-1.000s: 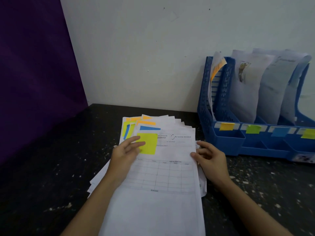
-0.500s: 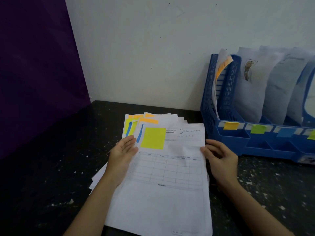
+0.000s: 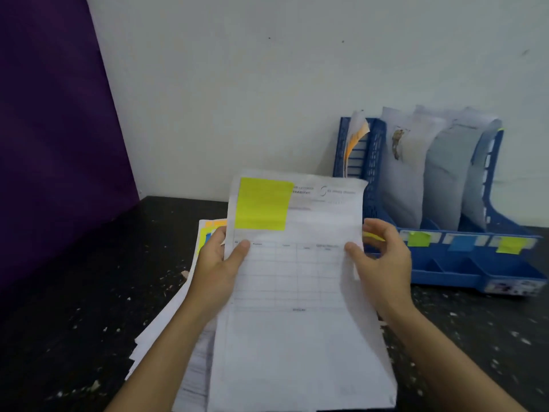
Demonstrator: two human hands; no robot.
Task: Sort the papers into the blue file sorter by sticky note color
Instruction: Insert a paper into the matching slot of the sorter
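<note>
Paper with a yellow sticky note held up in both hands.
The left hand pinches its left edge and the right hand grips its right edge, above the paper stack and left of the blue file sorter.

Place: an office-like paperwork corner is suggested.
Surface: a dark speckled counter is set against a plain white wall.
Left: a purple panel.
Far right: a blue file sorter, labelled with coloured notes, is filled with papers.
</note>
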